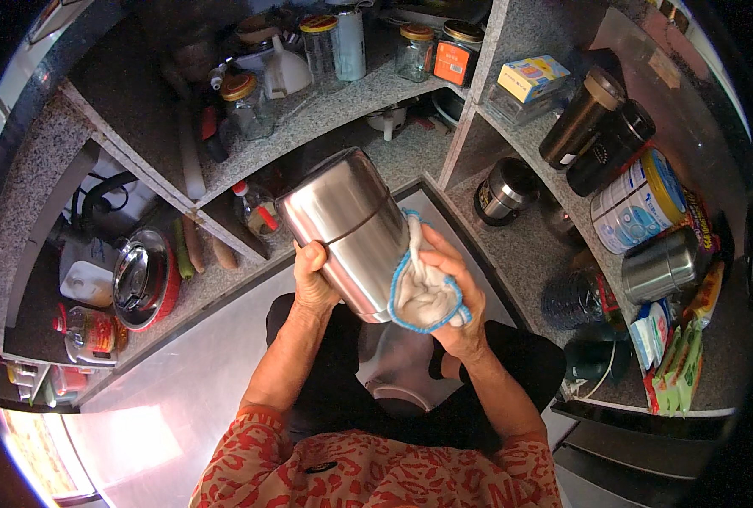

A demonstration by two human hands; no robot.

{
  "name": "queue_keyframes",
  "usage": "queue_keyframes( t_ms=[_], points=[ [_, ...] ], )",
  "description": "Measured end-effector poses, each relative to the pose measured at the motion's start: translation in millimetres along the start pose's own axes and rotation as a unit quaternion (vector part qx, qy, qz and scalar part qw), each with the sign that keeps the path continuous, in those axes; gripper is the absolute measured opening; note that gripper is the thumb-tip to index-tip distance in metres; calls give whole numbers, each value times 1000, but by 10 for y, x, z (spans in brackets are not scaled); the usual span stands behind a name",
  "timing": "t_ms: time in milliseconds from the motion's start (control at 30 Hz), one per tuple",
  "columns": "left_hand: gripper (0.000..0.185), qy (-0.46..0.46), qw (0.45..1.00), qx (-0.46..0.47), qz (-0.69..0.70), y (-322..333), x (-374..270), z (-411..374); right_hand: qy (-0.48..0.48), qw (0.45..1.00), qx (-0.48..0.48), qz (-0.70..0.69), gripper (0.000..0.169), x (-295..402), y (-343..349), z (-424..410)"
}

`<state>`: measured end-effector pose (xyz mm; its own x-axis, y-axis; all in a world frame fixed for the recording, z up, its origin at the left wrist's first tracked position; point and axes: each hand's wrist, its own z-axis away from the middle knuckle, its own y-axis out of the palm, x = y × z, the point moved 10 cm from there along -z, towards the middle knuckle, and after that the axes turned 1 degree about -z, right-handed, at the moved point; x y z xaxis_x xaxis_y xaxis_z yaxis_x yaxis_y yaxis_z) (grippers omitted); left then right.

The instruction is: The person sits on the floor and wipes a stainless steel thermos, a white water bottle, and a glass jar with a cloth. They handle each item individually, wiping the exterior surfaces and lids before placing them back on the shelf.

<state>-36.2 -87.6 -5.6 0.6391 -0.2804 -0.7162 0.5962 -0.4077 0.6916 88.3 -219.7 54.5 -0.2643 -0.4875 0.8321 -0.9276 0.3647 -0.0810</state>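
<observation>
A stainless steel insulated container (351, 228) is held tilted in front of me, its dark-rimmed end pointing to the upper left. My left hand (315, 279) grips its left side, the thumb lying on the metal. My right hand (462, 298) holds a white cloth with blue edging (424, 292) against the container's lower right side. Part of the cloth is bunched between the fingers and the steel. Some fingers of both hands are hidden behind the container and the cloth.
Granite shelves (344, 108) surround me, with glass jars (246, 105) and a white funnel (287, 70) on top. Tumblers (582, 117), a milk powder tin (636, 203) and a steel canister (659, 267) crowd the right shelf. A red-sided basin (144, 279) and an oil bottle (90, 330) stand at left.
</observation>
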Motion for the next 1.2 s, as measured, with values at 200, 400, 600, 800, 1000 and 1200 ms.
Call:
queue_keyframes(
  t_ms=[200, 400, 600, 800, 1000, 1200],
  points=[
    [89, 9, 1000, 19, -13, -21, 91, 0, 215, 881, -131, -401, 54, -680, -16, 263],
    [93, 28, 992, 11, -125, 54, 38, -52, 242, 785, -167, -545, 49, -941, 56, 232],
    [88, 148, 966, -51, -206, 422, -327, -20, 192, 825, -208, -489, 46, -808, -144, 71],
    [88, 97, 967, -67, -227, 242, -265, 9, 168, 917, -179, -313, 48, -647, -132, 26],
    [85, 75, 980, -77, -165, 232, -234, -7, 79, 990, -80, -83, 55, -399, -103, -46],
    [80, 24, 988, 16, -154, 313, -183, 33, 204, 945, -67, -247, 53, -399, -42, -231]
  ],
)
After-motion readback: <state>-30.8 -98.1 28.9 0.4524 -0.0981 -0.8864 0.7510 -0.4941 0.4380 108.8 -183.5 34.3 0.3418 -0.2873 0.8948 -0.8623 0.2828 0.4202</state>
